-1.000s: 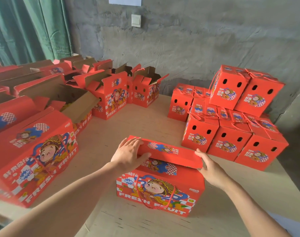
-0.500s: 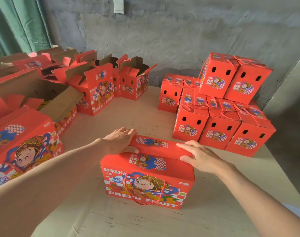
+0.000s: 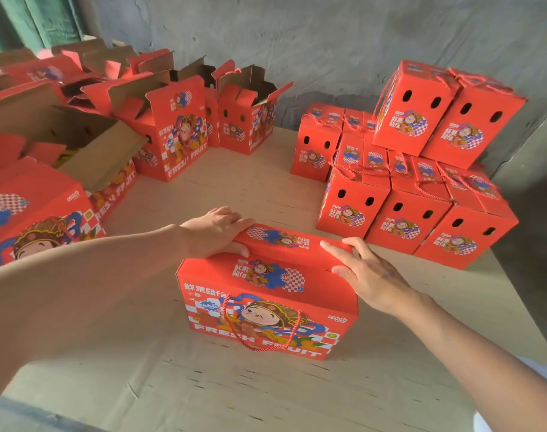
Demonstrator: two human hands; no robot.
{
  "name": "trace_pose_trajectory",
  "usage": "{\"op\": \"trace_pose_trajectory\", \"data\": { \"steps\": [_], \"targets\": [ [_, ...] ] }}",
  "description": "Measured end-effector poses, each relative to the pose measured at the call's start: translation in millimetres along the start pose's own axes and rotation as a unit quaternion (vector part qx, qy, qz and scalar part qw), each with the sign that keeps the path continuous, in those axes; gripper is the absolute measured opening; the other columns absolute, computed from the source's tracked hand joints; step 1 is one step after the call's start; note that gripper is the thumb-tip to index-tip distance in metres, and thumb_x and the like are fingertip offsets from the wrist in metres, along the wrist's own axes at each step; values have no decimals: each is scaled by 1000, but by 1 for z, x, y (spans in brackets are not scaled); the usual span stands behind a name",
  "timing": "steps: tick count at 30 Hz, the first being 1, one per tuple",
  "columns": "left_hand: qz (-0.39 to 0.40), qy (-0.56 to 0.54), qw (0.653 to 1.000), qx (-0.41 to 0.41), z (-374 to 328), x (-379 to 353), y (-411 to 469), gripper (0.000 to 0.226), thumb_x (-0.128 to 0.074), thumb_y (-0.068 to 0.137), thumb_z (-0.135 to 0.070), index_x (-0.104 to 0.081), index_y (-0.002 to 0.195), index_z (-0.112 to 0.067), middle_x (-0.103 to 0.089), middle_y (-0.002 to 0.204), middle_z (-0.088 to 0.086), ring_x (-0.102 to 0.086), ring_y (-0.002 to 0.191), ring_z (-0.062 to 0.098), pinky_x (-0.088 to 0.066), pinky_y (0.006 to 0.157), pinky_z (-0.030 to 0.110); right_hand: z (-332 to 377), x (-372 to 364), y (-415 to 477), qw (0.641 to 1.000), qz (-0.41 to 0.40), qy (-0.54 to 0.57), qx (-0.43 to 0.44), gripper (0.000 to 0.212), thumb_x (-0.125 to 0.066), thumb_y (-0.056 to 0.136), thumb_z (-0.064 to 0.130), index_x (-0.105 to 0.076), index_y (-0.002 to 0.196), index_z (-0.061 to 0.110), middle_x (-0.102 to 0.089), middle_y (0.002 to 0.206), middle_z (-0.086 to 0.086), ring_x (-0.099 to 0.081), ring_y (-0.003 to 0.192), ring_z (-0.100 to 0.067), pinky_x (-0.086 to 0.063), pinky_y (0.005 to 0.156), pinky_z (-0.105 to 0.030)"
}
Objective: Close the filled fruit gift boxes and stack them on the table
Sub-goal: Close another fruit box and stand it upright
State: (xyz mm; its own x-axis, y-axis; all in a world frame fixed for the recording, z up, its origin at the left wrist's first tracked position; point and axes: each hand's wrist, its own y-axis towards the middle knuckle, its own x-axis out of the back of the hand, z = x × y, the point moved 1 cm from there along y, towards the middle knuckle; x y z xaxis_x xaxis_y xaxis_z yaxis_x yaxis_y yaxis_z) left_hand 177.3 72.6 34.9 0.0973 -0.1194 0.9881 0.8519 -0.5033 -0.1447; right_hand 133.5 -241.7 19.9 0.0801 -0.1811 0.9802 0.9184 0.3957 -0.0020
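A red fruit gift box point(image 3: 266, 307) with a cartoon print and a red rope handle lies in front of me on the wooden table point(image 3: 234, 385). Its top flaps point(image 3: 294, 241) are folded down flat. My left hand point(image 3: 214, 233) presses on the left end of the top, fingers straight over the flap and thumb along the seam. My right hand point(image 3: 364, 271) rests flat on the right end, fingers spread. A stack of closed red boxes point(image 3: 409, 188) stands at the right rear, two of them on an upper layer.
Several open red boxes point(image 3: 178, 132) with raised flaps stand at the left and rear left. One closed box point(image 3: 32, 219) lies at the near left edge. Behind the table is a grey concrete wall point(image 3: 328, 42), with a green curtain at top left.
The far top flap has come down flat onto the box. Both hands slid onto the box top, and the view shifted closer and lower.
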Motion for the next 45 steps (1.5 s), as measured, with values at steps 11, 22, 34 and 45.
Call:
{"op": "trace_pose_trajectory", "data": {
  "steps": [11, 22, 34, 45],
  "targets": [
    [-28, 36, 999, -15, 6, -8, 4, 113, 14, 57, -82, -7, 150, -22, -33, 145, 7, -25, 135, 20, -20, 113, 32, 27, 18, 31, 992, 78, -97, 32, 54, -26, 92, 64, 0, 139, 61, -14, 157, -7, -12, 145, -28, -1, 116, -46],
    [-70, 7, 997, -30, 9, -15, 8, 129, 26, 49, -87, -17, 149, -19, -40, 140, 8, -31, 132, 23, -22, 111, 33, 72, -10, 58, 987, 66, -116, 85, 54, -21, 98, 51, 6, 145, 49, -30, 138, -15, -33, 123, -32, -24, 106, -43],
    [15, -5, 1000, -16, 13, -6, 3, 110, 15, 56, -90, -3, 149, -33, -26, 147, -4, -22, 136, 19, -13, 114, 41, 78, -1, 57, 986, 143, -74, 46, 49, -20, 98, 53, 7, 139, 59, -6, 156, -17, -10, 142, -38, -10, 115, -50],
    [76, -55, 994, -50, 38, -2, 2, 78, -30, 83, -64, -1, 149, -34, -20, 154, 1, -20, 140, 21, -15, 112, 30, 52, 8, 58, 980, 153, -70, 105, 50, -23, 96, 57, 18, 119, 74, 0, 159, 8, -17, 141, -31, -22, 114, -51]
  ]
}}
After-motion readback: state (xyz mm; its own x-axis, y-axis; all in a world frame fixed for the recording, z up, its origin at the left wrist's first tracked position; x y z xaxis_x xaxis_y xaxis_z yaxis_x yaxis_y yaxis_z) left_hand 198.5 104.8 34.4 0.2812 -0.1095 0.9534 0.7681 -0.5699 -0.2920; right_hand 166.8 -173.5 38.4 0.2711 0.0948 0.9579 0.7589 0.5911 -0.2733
